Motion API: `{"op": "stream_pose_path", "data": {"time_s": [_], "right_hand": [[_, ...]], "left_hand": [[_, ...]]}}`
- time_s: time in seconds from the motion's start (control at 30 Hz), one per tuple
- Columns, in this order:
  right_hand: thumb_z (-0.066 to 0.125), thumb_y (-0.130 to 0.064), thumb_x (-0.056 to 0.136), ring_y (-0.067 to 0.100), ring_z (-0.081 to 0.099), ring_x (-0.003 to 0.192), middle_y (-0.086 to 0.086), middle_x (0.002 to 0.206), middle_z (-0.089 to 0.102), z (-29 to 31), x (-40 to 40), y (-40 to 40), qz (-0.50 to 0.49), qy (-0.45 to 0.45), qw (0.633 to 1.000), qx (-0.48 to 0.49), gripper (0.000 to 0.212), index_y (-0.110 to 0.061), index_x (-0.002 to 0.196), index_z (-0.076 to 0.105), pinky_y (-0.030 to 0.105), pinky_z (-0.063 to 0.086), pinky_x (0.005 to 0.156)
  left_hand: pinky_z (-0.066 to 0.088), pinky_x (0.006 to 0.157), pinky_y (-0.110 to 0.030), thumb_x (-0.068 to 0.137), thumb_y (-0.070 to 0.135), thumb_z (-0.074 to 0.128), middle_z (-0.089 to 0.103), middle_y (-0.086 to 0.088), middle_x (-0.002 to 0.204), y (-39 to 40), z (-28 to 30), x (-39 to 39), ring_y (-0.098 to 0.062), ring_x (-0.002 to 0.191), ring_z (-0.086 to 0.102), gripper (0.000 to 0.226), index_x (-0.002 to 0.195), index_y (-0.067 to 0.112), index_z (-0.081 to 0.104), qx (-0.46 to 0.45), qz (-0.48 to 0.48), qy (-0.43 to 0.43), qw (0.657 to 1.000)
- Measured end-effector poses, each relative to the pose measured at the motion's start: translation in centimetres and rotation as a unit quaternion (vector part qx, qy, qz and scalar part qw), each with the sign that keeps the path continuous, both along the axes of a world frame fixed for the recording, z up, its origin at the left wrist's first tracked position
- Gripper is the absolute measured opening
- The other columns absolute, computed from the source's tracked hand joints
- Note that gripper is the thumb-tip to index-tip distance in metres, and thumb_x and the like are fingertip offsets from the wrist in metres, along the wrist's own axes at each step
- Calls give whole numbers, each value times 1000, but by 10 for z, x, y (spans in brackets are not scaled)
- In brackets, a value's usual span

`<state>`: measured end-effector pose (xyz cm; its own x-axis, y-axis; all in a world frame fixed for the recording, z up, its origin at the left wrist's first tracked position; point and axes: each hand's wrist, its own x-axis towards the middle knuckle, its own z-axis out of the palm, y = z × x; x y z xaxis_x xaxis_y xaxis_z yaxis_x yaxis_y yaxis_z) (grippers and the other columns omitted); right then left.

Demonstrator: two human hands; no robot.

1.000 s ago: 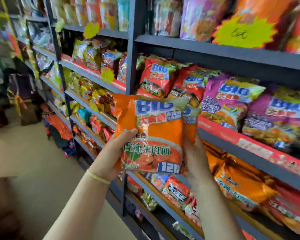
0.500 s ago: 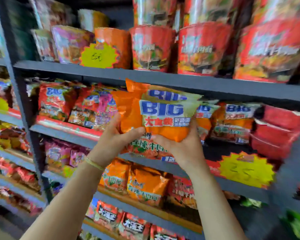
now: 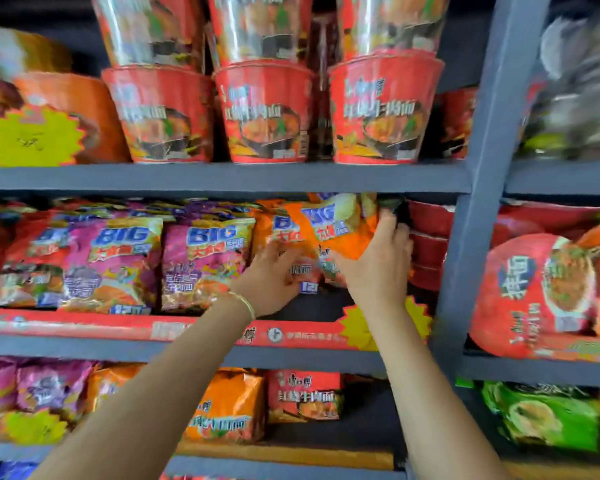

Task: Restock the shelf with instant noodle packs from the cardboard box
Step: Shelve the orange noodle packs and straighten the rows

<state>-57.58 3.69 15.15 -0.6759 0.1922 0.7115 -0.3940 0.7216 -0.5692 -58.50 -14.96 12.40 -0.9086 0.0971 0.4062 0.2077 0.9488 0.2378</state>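
Two orange noodle packs [image 3: 329,233] sit in my grip at the middle shelf [image 3: 222,355], right of the purple packs [image 3: 205,265]: left hand [image 3: 274,275] fingers curled under them, right hand [image 3: 381,261] fingers wrapped round their right edge, red bowls [image 3: 426,247] just beside.

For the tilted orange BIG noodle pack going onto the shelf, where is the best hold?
Grip the orange BIG noodle pack at its lower side edges from the front, as the left hand and right hand do: its top tucks under the grey shelf board.
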Motion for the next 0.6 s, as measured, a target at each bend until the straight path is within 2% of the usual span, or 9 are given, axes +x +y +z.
{"op": "stream_pose_path", "data": {"time_s": [0.1, 0.23, 0.3, 0.33, 0.37, 0.47, 0.53, 0.6], "right_hand": [[88, -37, 67, 45, 46, 120, 23, 136, 44, 15, -16, 10, 5, -101, 994, -48, 94, -10, 138, 32, 47, 38, 101], [91, -41, 61, 39, 46, 130, 20, 144, 42, 19, -54, 19, 79, -218, 964, -134, 112, -9, 146, 26, 44, 43, 106], [90, -57, 50, 33, 47, 133, 15, 147, 46, 15, -77, 20, 79, -277, 953, -98, 123, -8, 147, 33, 43, 42, 109], [86, -65, 48, 32, 48, 132, 12, 147, 47, 10, -88, 22, 63, -303, 949, -62, 122, -10, 146, 38, 43, 43, 109], [83, -66, 54, 33, 48, 131, 12, 146, 47, 6, -95, 23, 37, -323, 945, -23, 115, -12, 145, 41, 42, 43, 108], [81, -48, 74, 34, 45, 130, 18, 145, 39, 3, -94, 21, -70, -295, 953, 29, 97, -5, 147, 32, 41, 46, 100], [77, -28, 84, 34, 45, 127, 21, 143, 35, 7, -82, 14, -154, -192, 965, 89, 83, -3, 145, 26, 40, 52, 88], [62, -9, 93, 34, 48, 122, 22, 140, 36, 11, -73, 6, -195, -70, 963, 174, 56, -6, 139, 31, 37, 55, 76]], "left_hand": [[39, 109, -51, 88, 33, 59, 12, -20, 159, 5, -7, -10, -43, 141, 28, 77, 153, 31, 19, -97, 69, -35, 992], [34, 113, -50, 90, 37, 60, 8, -24, 160, 15, -4, -8, -43, 145, 21, 91, 157, 28, -1, -105, 91, -35, 990], [33, 113, -49, 91, 39, 60, 8, -25, 160, 17, -3, -9, -44, 146, 17, 94, 157, 26, -5, -114, 101, -33, 988], [33, 113, -49, 92, 41, 59, 7, -25, 160, 18, -3, -9, -44, 146, 16, 94, 157, 25, -7, -124, 107, -35, 986], [33, 114, -49, 92, 43, 58, 6, -25, 160, 19, -3, -10, -45, 147, 14, 94, 156, 25, -8, -135, 112, -37, 984], [32, 115, -48, 94, 48, 56, 5, -27, 160, 21, -3, -12, -46, 147, 12, 94, 156, 23, -10, -155, 119, -42, 980], [33, 114, -48, 94, 49, 55, 6, -27, 160, 21, -2, -14, -46, 147, 14, 93, 157, 23, -8, -162, 120, -40, 979], [39, 110, -47, 92, 48, 58, 11, -25, 158, 21, -1, -15, -44, 144, 20, 92, 157, 24, -4, -163, 117, -26, 979]]}}
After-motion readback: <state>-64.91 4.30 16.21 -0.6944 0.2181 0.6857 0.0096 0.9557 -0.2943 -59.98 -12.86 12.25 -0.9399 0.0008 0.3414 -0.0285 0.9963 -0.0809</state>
